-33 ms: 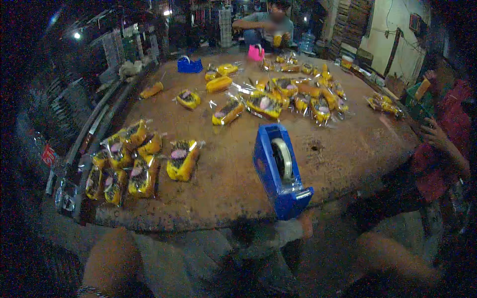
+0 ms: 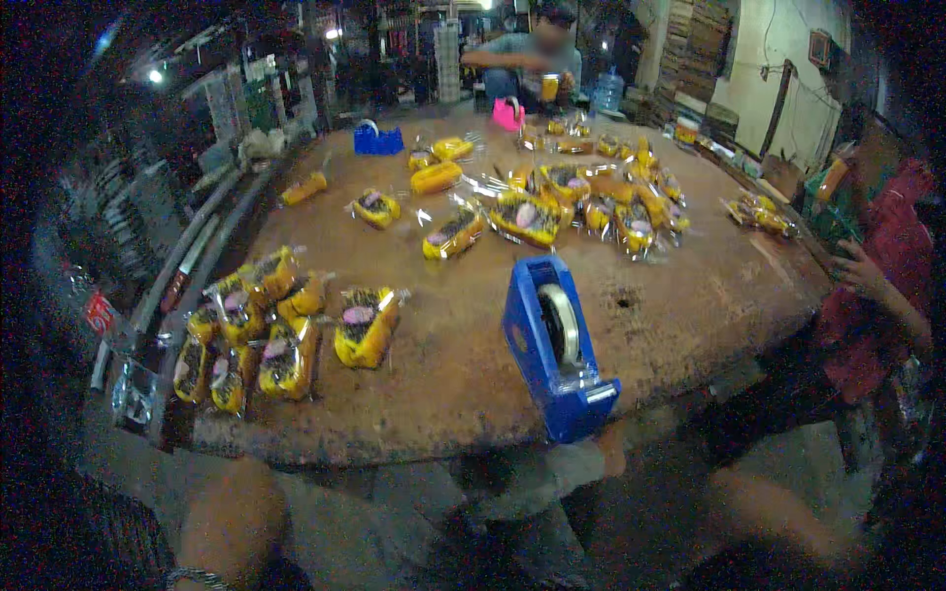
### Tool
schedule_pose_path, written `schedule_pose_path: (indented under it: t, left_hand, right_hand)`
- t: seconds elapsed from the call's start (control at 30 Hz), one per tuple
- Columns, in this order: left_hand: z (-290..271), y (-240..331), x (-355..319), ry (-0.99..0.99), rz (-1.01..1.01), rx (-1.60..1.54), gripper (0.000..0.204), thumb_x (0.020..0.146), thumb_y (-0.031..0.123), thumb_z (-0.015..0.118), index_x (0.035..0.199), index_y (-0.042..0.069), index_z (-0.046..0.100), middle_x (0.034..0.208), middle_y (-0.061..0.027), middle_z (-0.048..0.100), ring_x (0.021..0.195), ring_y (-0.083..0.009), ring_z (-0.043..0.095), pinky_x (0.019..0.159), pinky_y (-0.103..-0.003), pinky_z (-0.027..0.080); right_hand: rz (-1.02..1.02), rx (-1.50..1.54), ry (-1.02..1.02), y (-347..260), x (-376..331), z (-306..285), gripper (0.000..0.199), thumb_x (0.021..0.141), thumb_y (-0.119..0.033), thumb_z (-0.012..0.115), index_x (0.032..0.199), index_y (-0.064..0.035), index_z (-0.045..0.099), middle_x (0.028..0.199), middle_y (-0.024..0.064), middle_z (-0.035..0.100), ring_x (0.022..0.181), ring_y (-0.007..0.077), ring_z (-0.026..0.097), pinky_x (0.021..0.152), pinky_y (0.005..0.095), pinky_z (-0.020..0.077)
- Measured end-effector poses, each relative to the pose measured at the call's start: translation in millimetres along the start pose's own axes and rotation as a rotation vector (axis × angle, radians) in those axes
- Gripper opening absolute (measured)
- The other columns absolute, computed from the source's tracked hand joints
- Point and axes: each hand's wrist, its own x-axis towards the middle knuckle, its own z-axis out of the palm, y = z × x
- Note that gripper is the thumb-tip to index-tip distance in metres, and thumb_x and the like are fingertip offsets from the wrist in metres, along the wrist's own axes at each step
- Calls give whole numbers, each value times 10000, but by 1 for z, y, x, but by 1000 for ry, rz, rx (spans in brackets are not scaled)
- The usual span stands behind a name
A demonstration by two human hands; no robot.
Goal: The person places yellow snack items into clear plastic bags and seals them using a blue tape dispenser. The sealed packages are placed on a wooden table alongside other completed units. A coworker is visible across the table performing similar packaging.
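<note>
At the lower left is a blurred, rounded skin-coloured shape above a braided bracelet (image 2: pixel 197 576), apparently my left hand (image 2: pixel 236 507); its fingers do not show. A smeared bare limb at the lower right seems to be my right arm and hand (image 2: pixel 783 512), with no fingers to make out. Both are below the edge of the wooden table (image 2: pixel 443 394), and I see nothing held in either. Nearest between them stands a blue tape dispenser (image 2: pixel 537 355) with a clear roll. Several wrapped yellow bread rolls with dark topping (image 2: pixel 286 360) lie clustered at the near left.
More wrapped rolls (image 2: pixel 527 217) are heaped at centre right. A second blue dispenser (image 2: pixel 378 140) and a pink one (image 2: pixel 508 114) stand farther back. A co-worker (image 2: pixel 532 59) is at the far end; another in red (image 2: pixel 872 276) is at the right edge, hands raised by the table.
The view has shifted slightly, so the table and its things appear a little lower. More of the bracelet shows at the lower left. Nothing on the table has visibly moved.
</note>
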Motion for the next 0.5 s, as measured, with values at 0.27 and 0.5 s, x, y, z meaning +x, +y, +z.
schedule_pose_path:
  t: [0.27, 0.5]
  left_hand:
    - [7, -1, -8, 12, 37, -45, 211, 821, 178, 603, 966, 25, 607, 937, -131, 599, 836, -237, 571, 721, -401, 494]
    - [8, -3, -6, 26, 41, -55, 209, 823, 181, 599, 962, 25, 610, 934, -132, 599, 826, -239, 570, 710, -401, 495]
  right_hand:
    - [3, 90, 0, 3, 5, 9, 344, 856, -381, 562, 703, -86, 653, 562, -21, 520, 450, 95, 373, 595, 314, 281]
    - [-34, 138, -1, 8, 6, 7, 350, 854, -387, 563, 693, -90, 653, 553, -20, 520, 443, 98, 373, 601, 323, 281]
